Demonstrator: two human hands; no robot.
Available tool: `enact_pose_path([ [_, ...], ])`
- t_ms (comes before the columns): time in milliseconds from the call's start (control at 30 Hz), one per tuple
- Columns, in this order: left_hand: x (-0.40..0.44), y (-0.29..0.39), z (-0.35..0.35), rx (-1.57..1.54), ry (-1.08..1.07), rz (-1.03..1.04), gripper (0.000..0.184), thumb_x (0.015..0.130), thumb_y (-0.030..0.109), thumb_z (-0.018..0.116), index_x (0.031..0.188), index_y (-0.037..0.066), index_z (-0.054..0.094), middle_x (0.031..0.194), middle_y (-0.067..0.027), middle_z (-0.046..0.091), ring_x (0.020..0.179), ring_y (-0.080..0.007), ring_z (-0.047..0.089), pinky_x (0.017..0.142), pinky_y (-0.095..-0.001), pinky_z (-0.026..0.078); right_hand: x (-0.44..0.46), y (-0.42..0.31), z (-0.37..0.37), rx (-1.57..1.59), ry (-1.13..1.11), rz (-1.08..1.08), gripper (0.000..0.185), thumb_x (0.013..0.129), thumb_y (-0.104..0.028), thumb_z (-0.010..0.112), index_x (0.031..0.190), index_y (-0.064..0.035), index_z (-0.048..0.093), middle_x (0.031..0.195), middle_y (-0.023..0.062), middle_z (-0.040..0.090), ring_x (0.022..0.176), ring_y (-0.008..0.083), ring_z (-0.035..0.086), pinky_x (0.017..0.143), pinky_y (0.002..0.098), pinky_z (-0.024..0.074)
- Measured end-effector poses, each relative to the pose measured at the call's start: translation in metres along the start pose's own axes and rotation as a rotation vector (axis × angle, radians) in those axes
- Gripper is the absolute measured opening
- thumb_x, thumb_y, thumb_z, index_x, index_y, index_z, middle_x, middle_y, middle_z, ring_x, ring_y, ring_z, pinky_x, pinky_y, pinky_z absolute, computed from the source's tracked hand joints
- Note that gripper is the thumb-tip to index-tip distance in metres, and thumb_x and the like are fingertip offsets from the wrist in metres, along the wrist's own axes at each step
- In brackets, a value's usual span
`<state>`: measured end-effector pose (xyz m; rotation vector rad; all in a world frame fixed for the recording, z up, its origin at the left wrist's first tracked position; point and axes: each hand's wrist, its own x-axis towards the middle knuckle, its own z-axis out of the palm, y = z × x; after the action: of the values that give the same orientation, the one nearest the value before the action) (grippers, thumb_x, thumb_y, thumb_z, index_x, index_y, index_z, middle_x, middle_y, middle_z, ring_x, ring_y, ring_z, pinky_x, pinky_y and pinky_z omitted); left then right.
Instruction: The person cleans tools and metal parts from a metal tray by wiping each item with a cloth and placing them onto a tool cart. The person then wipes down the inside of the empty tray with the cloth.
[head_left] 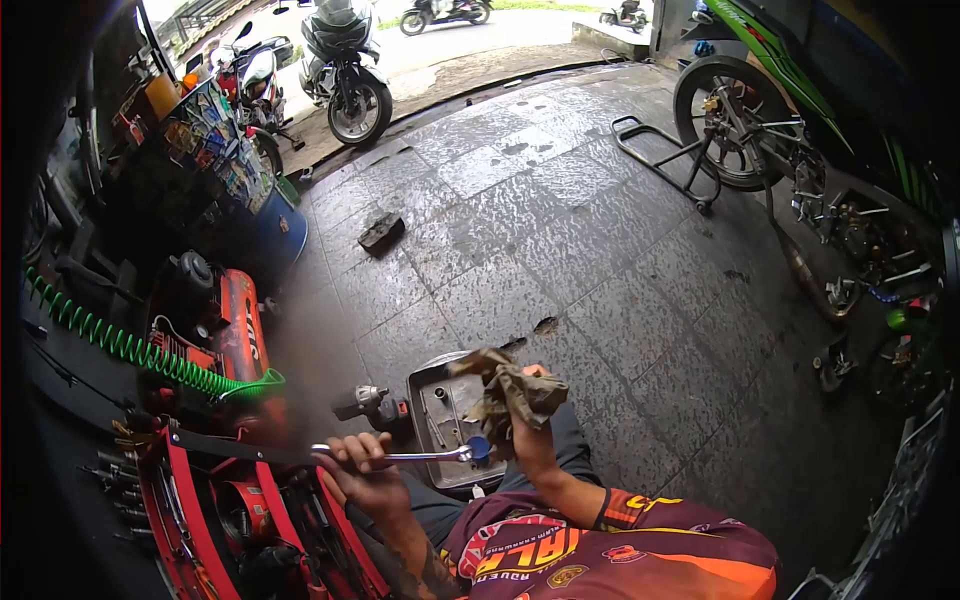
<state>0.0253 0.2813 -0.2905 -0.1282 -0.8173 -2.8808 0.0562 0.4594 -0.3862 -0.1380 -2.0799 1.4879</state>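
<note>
My left hand (pixel 372 470) is closed around a long chrome wrench (pixel 425 457), held level over my lap. One end of the wrench pokes out left of my fingers; the other points right, beside a small round blue piece (pixel 480 448) that I cannot name. In my right hand (pixel 532 430) is a crumpled, dirty brown rag (pixel 520 395), which hides most of the fingers. Beneath both hands lies a metal tray (pixel 418 385) with a few sockets and small tools in it. A cordless power tool (pixel 370 402) rests on the floor left of the tray.
At the left stand a red toolbox (pixel 180 480) with tools, a red compressor (pixel 243 320), a coiled green hose (pixel 130 340) and a blue drum (pixel 280 225). A dark block (pixel 381 233) lies ahead on the tiled floor. A green motorcycle (pixel 780 70) and metal stand (pixel 665 165) are at right.
</note>
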Motion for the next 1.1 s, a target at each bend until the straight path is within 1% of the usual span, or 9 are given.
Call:
enact_pose_path([
  [133, 0.016, 0.018, -0.015, 0.69, 0.005, -0.1, 0.033, 0.095, 0.042, 0.044, 0.083, 0.011, 0.044, 0.064, 0.0053, 0.035, 0.046, -0.0031, 0.026, 0.038, -0.0192, 0.023, 0.014, 0.003, -0.013, 0.668, 0.155, 0.645, 0.033, 0.087, -0.01, 0.057, 0.119, -0.0032, 0.055, 0.117, 0.0117, 0.058, 0.106, 0.0186, 0.055, 0.096, 0.0337, 0.0386],
  [200, 0.013, -0.007, -0.028, 0.999, -0.218, -0.495, 0.027, 0.096, 0.035, 0.046, 0.09, 0.009, 0.048, 0.07, 0.0034, 0.044, 0.049, -0.0059, 0.037, 0.042, -0.0208, 0.032, 0.011, 0.004, -0.004, 0.142, -0.272, -0.357, 0.039, 0.082, -0.014, 0.063, 0.118, -0.0026, 0.055, 0.114, 0.0121, 0.06, 0.103, 0.0185, 0.057, 0.095, 0.0316, 0.0399],
  [233, 0.006, -0.022, -0.036, 1.002, -0.226, -0.5, 0.027, 0.096, 0.035, 0.046, 0.09, 0.009, 0.048, 0.07, 0.0034, 0.044, 0.049, -0.0059, 0.037, 0.042, -0.0208, 0.032, 0.01, -0.008, 0.014, 0.332, -0.242, -0.234, 0.04, 0.08, -0.015, 0.064, 0.117, -0.0026, 0.056, 0.113, 0.0118, 0.06, 0.102, 0.0194, 0.058, 0.093, 0.0317, 0.0409],
  [367, -0.023, -0.064, -0.05, 1.581, -1.07, 0.414, 0.021, 0.083, 0.011, 0.053, 0.103, 0.002, 0.054, 0.082, -0.0071, 0.061, 0.065, -0.0211, 0.058, 0.058, -0.0317, 0.047, 0.008, -0.007, 0.02, 0.351, -0.286, -0.026, 0.037, 0.072, -0.014, 0.072, 0.106, -0.0034, 0.062, 0.105, 0.0098, 0.064, 0.098, 0.0196, 0.061, 0.089, 0.0331, 0.0447],
  [433, -0.035, -0.053, -0.03, 1.254, -0.753, -0.822, 0.017, 0.087, 0.01, 0.05, 0.1, 0.001, 0.055, 0.077, -0.0046, 0.059, 0.063, -0.0161, 0.056, 0.057, -0.0287, 0.045, 0.008, 0.006, 0.015, 0.293, -0.203, -0.003, 0.028, 0.072, -0.011, 0.071, 0.099, -0.0038, 0.066, 0.096, 0.0083, 0.067, 0.089, 0.0176, 0.064, 0.081, 0.0301, 0.0487],
  [667, -0.076, -0.065, -0.053, 0.89, -0.324, -0.684, 0.019, 0.097, 0.022, 0.043, 0.092, 0.005, 0.052, 0.062, 0.0094, 0.037, 0.051, -0.0001, 0.03, 0.045, -0.0166, 0.021, 0.06, 0.051, -0.032, 0.039, 0.046, -0.1, 0.02, 0.078, -0.006, 0.062, 0.098, -0.0014, 0.061, 0.083, 0.0093, 0.068, 0.074, 0.0196, 0.065, 0.065, 0.0326, 0.05],
  [733, -0.05, -0.061, -0.039, 0.916, -0.329, -0.565, 0.018, 0.097, 0.018, 0.041, 0.092, 0.004, 0.052, 0.067, 0.0075, 0.039, 0.054, -0.0001, 0.031, 0.046, -0.0179, 0.021, 0.05, 0.019, -0.039, 0.454, -0.192, 0.413, 0.027, 0.078, -0.013, 0.066, 0.103, -0.0032, 0.06, 0.084, 0.0069, 0.065, 0.075, 0.0183, 0.062, 0.067, 0.0332, 0.0497],
  [867, -0.009, -0.065, -0.053, 1.171, -0.741, -0.313, 0.024, 0.096, 0.021, 0.043, 0.104, 0.0, 0.051, 0.069, 0.0046, 0.042, 0.056, -0.0038, 0.034, 0.049, -0.021, 0.027, 0.022, -0.027, -0.007, 0.364, -0.073, -0.205, 0.032, 0.076, -0.018, 0.068, 0.104, -0.0048, 0.059, 0.094, 0.0108, 0.062, 0.08, 0.0209, 0.062, 0.071, 0.034, 0.0494],
  [1100, -0.033, -0.067, -0.042, 1.342, -0.81, -0.273, 0.026, 0.095, 0.025, 0.045, 0.091, 0.002, 0.055, 0.062, 0.002, 0.04, 0.055, -0.0045, 0.034, 0.047, -0.0216, 0.028, 0.026, -0.005, -0.019, 0.188, -0.056, -0.083, 0.02, 0.073, -0.011, 0.063, 0.09, -0.001, 0.06, 0.088, 0.0134, 0.064, 0.081, 0.0324, 0.059, 0.074, 0.0359, 0.0464],
])
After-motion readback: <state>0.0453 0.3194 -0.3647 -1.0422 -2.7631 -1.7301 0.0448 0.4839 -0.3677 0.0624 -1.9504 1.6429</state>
